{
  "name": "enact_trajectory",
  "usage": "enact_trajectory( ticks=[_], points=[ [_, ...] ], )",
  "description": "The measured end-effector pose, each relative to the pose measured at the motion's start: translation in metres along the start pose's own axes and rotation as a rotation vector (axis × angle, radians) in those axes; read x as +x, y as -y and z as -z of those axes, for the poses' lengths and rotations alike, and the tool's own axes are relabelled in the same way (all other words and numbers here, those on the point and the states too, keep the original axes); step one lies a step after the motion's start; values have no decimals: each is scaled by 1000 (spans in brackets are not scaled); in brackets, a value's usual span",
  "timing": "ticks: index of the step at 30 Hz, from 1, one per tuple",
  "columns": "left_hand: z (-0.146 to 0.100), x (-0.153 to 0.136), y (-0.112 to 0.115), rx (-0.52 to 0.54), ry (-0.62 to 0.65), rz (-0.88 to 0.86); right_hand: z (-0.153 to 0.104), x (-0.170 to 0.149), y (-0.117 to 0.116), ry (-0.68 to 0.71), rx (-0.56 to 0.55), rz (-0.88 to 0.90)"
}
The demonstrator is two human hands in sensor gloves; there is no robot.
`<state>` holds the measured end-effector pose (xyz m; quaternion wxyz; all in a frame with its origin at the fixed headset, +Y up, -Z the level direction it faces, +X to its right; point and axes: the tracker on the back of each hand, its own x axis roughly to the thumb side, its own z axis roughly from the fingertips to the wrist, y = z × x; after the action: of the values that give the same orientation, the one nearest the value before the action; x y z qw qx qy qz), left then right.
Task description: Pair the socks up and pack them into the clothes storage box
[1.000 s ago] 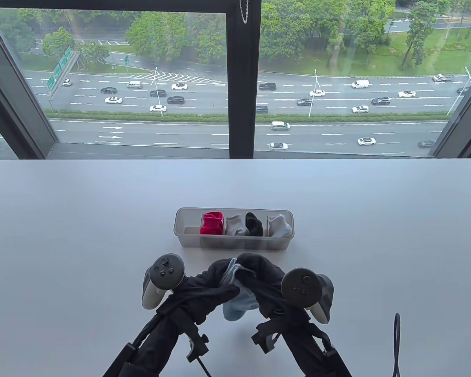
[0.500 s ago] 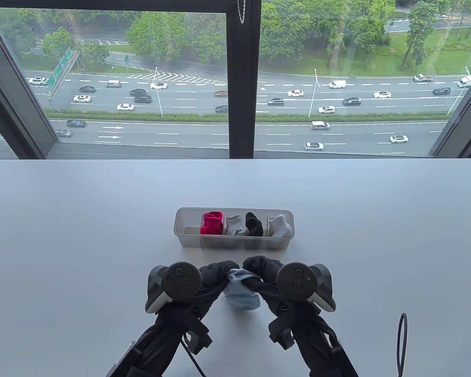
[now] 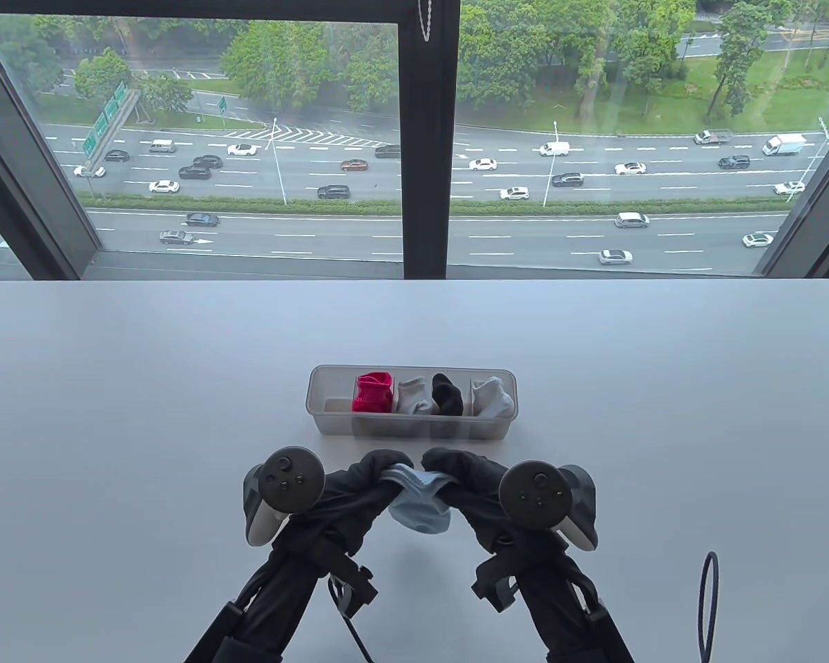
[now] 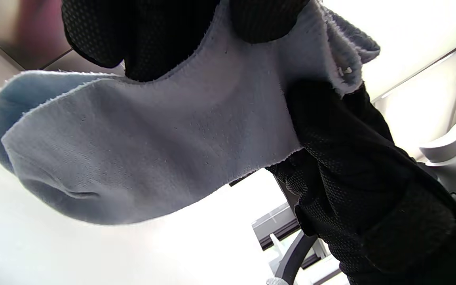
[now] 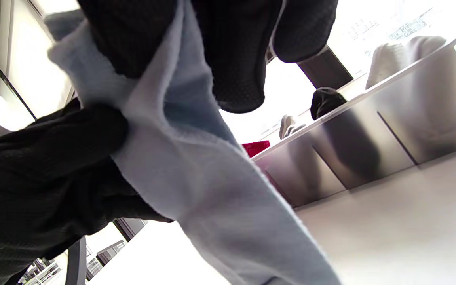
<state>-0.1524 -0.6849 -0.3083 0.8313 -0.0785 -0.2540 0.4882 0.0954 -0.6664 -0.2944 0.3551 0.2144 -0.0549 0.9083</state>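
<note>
We see both black-gloved hands, left hand [image 3: 376,476] and right hand [image 3: 466,476], pinching the pale blue cotton sock [image 3: 420,507] above the white table [image 3: 110,414], near the translucent plastic box [image 3: 331,421]; perhaps two socks, the layers are unclear.

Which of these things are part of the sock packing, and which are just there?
Part of the job: light blue socks, held by left hand and right hand; storage box; pink socks inside.

Just there: black cable loop, table.

White table [image 3: 179,387], dark-framed window [image 3: 425,138] behind, daylight, busy highway [image 3: 525,235], green trees [image 3: 304,62]
</note>
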Motion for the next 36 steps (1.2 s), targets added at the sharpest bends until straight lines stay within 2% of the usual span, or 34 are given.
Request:
enact_trajectory(
  ticks=[2,3,6,7,8,10,11,13,14,15,18,19,21,23,24,25,26,27,28,29,30,31,32,36],
  points=[
    [1,-1,0,-126,-25,-28,0,-2,1,1,28,10],
    [0,-1,1,-146,-29,-54,0,-3,0,10,75,14],
    [-2,1,-1,-44,-38,6,3,-3,0,25,229,93],
    [-2,1,-3,-41,-24,-6,3,-3,1,28,241,123],
    [-2,1,-4,-54,-2,-63,1,-3,4,38,205,163],
    [-1,0,-6,-158,13,-206,0,-3,11,53,130,238],
    [1,-1,-4,-218,23,-301,0,-2,14,65,131,298],
    [4,-6,4,-342,-16,-501,0,-3,15,65,161,377],
    [5,-11,9,-370,-55,-560,2,-7,13,23,196,393],
    [6,-16,12,-382,-102,-548,3,-12,10,-41,256,392],
    [8,-41,27,-390,-311,-302,6,-37,-17,-244,401,232],
    [7,-48,34,-350,-395,-178,6,-48,-32,-315,400,143],
    [7,-55,46,-283,-466,62,4,-62,-53,-421,325,35],
    [5,-49,49,-313,-483,291,4,-68,-61,-392,361,-19],
    [6,-40,49,-340,-386,378,3,-67,-59,-379,386,-46],
    [6,-30,53,-393,-261,413,3,-65,-55,-360,364,-80],
    [6,-24,57,-425,-201,422,3,-63,-52,-344,338,-105],
    [6,-19,66,-509,-166,405,3,-61,-47,-322,308,-132],
    [7,-19,73,-594,-165,391,2,-59,-44,-309,302,-138],
    [5,-23,87,-749,-250,387,1,-57,-41,-287,310,-133],
    [4,-29,95,-835,-332,420,0,-56,-40,-273,325,-123],
    [2,-36,100,-903,-393,472,-1,-54,-41,-251,362,-112],
    [2,-38,101,-899,-387,490,-1,-53,-42,-236,412,-109],
    [3,-50,89,-774,-431,481,-4,-51,-71,-251,816,-117]
  ],
)
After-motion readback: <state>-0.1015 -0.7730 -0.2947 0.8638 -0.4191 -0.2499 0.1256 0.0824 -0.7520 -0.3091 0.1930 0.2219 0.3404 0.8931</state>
